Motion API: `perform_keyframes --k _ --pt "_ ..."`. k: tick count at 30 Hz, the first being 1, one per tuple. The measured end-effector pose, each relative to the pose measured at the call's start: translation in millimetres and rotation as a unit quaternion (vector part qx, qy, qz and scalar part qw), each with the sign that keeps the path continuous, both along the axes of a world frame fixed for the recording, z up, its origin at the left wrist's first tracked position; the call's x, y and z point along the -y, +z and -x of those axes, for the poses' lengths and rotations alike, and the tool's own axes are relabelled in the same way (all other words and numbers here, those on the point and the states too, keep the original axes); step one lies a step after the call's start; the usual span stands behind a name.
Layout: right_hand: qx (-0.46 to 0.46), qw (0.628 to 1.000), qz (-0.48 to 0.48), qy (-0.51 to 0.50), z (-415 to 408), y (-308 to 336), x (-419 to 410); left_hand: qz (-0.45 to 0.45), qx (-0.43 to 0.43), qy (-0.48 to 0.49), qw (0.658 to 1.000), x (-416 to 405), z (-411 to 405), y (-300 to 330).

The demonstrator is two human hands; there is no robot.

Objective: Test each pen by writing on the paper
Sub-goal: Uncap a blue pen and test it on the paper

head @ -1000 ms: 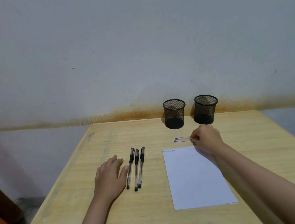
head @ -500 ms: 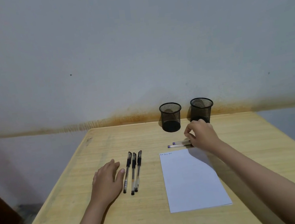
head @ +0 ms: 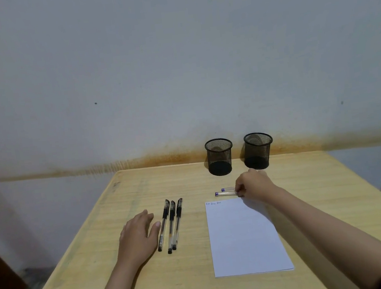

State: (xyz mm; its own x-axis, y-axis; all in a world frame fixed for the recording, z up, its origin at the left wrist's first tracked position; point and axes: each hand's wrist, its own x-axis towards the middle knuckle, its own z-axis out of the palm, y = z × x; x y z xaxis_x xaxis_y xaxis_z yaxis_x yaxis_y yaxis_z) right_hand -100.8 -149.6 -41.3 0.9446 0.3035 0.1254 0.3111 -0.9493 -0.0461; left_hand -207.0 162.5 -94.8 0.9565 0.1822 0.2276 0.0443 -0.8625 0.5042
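Stained wall (head: 176,74) behind wooden table (head: 131,194)

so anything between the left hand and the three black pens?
Nothing visible. The left hand lies flat on the table, and its thumb sits right beside the nearest of the three black pens. Whether thumb and pen touch cannot be told.

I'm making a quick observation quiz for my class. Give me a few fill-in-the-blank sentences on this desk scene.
1. Beside the left hand lie ___ black pens.
2. The mesh cups number ___.
3. The right hand touches pens with ___ ends.
4. The paper's writing sits in its top ___ corner.

Answers: three; two; blue; left
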Motion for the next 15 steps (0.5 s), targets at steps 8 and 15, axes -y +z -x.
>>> perform_keyframes --k 8,15 --pt "0.033 0.918 -0.393 0.041 27.7 30.6 -7.3 0.151 0.072 -0.001 0.986 5.3 8.5 11.4" --pt "-0.071 0.759 -0.646 0.049 71.2 60.2 -27.8 0.239 0.176 -0.075 0.952 82.4 22.8 59.0"
